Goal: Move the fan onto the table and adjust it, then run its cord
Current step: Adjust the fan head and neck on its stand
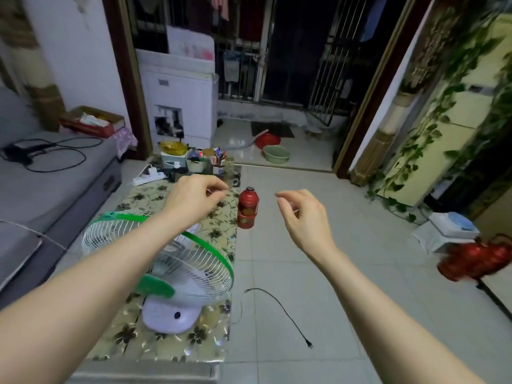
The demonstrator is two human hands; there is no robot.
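A white fan (177,261) with a green rim and green blades stands on the low table (138,336), its cage facing up and away, its round base near the table's front. Its black cord (279,309) trails off the table's right edge onto the tiled floor, and the plug (310,345) lies there loose. Both my arms reach forward above the table. My left hand (194,198) hovers over the table's far half, fingers loosely curled, holding nothing. My right hand (302,212) hangs over the floor to the right, fingers apart and empty.
A red thermos (247,208) stands on the floor by the table's right edge. A white power strip (148,177) and cluttered containers (194,159) sit at the table's far end. A grey sofa (41,189) runs along the left. A red object (476,257) and a white stool (446,231) are at the right.
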